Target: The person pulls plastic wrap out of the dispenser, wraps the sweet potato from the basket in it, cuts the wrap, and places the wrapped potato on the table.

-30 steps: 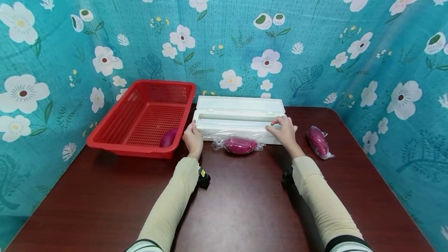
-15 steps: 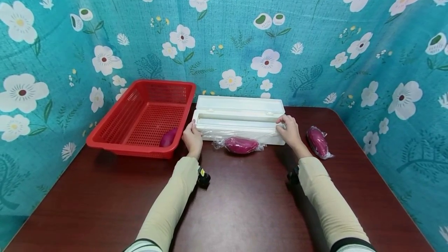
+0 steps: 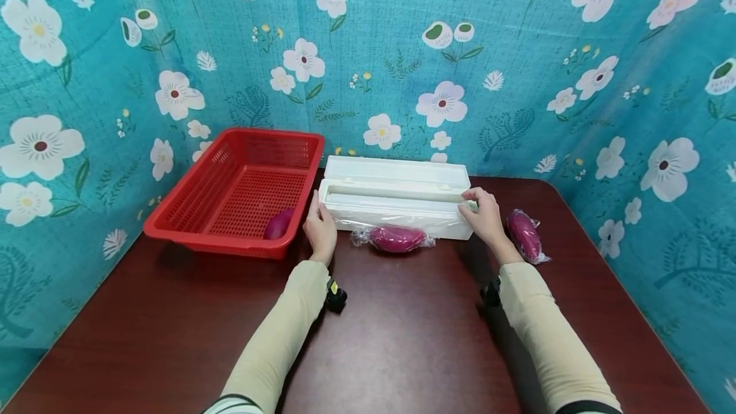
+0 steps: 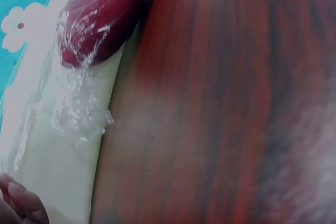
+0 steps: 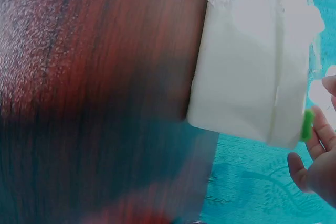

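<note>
A long white plastic-wrap dispenser [image 3: 397,222], its lid raised at the back, stands on the table. My left hand [image 3: 321,230] holds its left end; in the left wrist view only curled fingertips [image 4: 23,203] show beside the white wall. My right hand [image 3: 485,217] is at the right end, fingers at a small green slide cutter [image 5: 307,124] on the top edge. Clear film drapes down the front of the dispenser to a film-wrapped purple sweet potato [image 3: 397,239], lying against the front. In the left wrist view this wrapped sweet potato [image 4: 102,19] shows crumpled film at its end.
A red plastic basket [image 3: 190,241] stands at the left with a purple sweet potato [image 3: 279,224] inside. Another film-wrapped sweet potato [image 3: 526,235] lies right of my right hand. A flowered blue curtain [image 3: 368,50] hangs behind the dark wooden table [image 3: 397,337].
My right hand has slid rightward along the dispenser's top edge to its right end. My left hand stays at the left end, its fingers a little straighter. The head view has shifted slightly.
</note>
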`<state>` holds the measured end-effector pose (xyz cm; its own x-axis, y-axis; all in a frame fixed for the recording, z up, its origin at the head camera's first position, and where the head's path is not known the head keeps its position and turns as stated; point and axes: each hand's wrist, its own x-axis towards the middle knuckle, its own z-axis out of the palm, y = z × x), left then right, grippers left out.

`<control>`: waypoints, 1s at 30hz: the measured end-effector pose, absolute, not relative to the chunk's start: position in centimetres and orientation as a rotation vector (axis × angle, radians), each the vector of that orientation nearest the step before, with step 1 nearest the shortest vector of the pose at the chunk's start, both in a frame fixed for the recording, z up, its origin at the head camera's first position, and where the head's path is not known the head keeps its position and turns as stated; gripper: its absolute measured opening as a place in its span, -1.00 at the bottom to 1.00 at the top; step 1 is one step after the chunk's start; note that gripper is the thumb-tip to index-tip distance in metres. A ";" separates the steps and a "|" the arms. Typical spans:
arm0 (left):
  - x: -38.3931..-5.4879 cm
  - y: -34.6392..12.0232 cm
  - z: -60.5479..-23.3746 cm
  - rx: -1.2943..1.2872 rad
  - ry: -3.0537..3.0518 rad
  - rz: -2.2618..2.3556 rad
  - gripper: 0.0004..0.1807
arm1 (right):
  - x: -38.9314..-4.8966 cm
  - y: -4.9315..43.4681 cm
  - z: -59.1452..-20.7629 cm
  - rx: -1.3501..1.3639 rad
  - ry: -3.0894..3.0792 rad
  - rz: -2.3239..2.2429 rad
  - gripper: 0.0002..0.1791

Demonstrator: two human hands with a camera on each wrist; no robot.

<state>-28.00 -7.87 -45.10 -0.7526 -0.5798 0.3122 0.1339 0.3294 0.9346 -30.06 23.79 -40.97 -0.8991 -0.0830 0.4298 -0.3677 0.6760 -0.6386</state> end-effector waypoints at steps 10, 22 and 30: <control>-26.8 -7.6 -43.5 0.519 -2.210 -1.302 -0.78 | -29.1 22.9 -40.1 0.415 -2.527 0.825 -0.86; -24.9 -6.9 -42.6 -0.249 -2.207 -1.046 -0.89 | -27.1 22.4 -40.1 0.888 -2.237 0.777 -0.85; -24.6 -7.0 -43.2 -0.819 -2.324 -1.085 -0.79 | -24.2 20.3 -39.8 1.053 -2.370 1.255 -0.77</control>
